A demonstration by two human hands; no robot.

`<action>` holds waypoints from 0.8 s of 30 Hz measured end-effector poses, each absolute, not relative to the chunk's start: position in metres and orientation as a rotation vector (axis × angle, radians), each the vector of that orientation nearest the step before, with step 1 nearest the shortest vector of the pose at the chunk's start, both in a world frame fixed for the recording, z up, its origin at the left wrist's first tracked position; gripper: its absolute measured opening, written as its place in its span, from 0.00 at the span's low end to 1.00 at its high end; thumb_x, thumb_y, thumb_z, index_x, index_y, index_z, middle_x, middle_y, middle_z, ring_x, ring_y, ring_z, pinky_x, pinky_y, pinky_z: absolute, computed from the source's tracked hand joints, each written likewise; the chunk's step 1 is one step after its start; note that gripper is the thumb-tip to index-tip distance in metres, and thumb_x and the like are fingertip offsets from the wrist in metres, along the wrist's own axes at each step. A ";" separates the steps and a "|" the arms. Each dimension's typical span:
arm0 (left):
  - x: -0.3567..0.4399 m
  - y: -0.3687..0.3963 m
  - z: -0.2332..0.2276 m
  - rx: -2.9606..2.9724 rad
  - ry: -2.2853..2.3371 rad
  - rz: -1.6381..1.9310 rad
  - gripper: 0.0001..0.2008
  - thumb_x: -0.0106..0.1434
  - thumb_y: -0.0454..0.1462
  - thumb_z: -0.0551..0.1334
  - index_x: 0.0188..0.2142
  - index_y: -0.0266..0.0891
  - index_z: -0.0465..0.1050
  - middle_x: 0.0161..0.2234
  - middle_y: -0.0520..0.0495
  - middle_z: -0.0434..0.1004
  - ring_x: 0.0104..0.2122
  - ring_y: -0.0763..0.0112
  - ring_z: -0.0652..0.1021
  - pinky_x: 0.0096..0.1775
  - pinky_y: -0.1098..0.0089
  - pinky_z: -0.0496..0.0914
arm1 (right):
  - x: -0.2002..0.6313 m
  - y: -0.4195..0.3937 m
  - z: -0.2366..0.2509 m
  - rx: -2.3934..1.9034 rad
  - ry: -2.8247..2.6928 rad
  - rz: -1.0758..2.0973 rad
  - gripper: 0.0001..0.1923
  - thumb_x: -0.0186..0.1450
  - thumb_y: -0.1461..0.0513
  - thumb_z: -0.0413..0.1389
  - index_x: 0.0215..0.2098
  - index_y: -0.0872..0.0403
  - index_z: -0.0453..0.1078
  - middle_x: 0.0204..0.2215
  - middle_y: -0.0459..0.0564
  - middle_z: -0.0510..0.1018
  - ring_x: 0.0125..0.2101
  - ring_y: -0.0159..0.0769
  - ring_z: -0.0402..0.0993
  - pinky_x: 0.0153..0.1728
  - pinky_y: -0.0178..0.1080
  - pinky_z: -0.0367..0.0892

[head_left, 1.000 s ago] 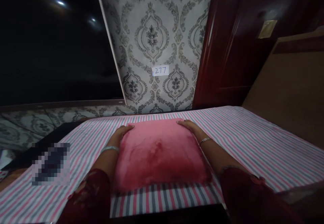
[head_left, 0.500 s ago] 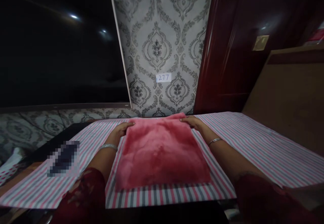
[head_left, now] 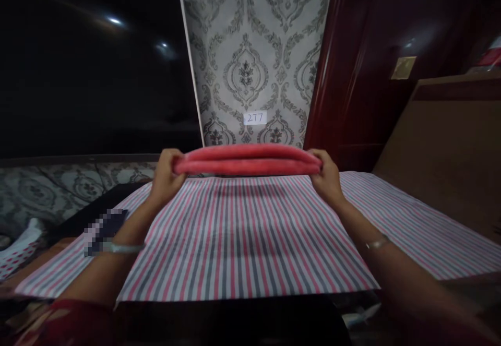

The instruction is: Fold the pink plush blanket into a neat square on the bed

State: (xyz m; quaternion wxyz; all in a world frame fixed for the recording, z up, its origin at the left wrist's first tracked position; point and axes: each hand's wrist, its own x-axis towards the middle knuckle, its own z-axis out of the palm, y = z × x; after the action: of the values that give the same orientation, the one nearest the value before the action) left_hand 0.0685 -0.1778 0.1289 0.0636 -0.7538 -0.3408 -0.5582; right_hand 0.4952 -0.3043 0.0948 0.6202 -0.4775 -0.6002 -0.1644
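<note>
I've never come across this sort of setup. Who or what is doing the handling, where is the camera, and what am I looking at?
There's no machine: a person works bare-handed, filmed by a camera worn on their head, looking forward and down. The left hand and right hand grip opposite ends of a folded pink cloth, held up above a striped cloth spread over the surface. A dark item, partly pixelated, lies at the left; I can't tell what it is. Behind is patterned wallpaper with a "277" label.
</note>
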 end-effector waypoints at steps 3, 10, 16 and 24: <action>0.052 -0.214 0.047 -2.519 -0.868 -1.339 0.13 0.52 0.29 0.60 0.38 0.41 0.67 0.41 0.44 0.73 0.43 0.62 0.75 0.45 0.61 0.73 | 0.491 -0.345 0.009 -1.106 -1.589 -0.493 0.14 0.59 0.65 0.51 0.44 0.50 0.67 0.42 0.53 0.77 0.44 0.45 0.72 0.47 0.48 0.68; 0.029 -0.273 -0.047 -2.780 -0.919 -0.942 0.14 0.58 0.30 0.53 0.44 0.38 0.69 0.50 0.37 0.71 0.50 0.58 0.74 0.49 0.59 0.72 | 0.492 -0.405 -0.089 -1.321 -1.894 -0.314 0.24 0.55 0.71 0.49 0.48 0.51 0.68 0.46 0.55 0.75 0.49 0.47 0.71 0.49 0.51 0.69; 0.043 -0.264 -0.003 -2.739 -1.059 -1.050 0.19 0.65 0.38 0.54 0.55 0.41 0.68 0.53 0.42 0.74 0.54 0.58 0.74 0.57 0.56 0.68 | 0.477 -0.406 -0.041 -1.485 -1.659 -0.386 0.20 0.69 0.62 0.47 0.57 0.50 0.67 0.49 0.55 0.76 0.51 0.46 0.71 0.53 0.50 0.68; 0.161 -0.221 0.015 -2.575 -1.425 -0.371 0.36 0.68 0.53 0.53 0.69 0.37 0.55 0.71 0.32 0.46 0.70 0.42 0.49 0.64 0.40 0.48 | 0.410 -0.311 -0.003 -1.971 -1.879 -0.269 0.34 0.71 0.46 0.46 0.71 0.49 0.52 0.71 0.57 0.52 0.69 0.58 0.42 0.63 0.63 0.48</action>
State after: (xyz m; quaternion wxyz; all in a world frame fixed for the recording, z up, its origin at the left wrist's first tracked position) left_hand 0.1609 -0.2209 0.0152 0.0875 -0.8648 -0.4785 -0.1247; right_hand 0.4098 -0.3113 -0.0025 0.2015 -0.7055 -0.6726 -0.0962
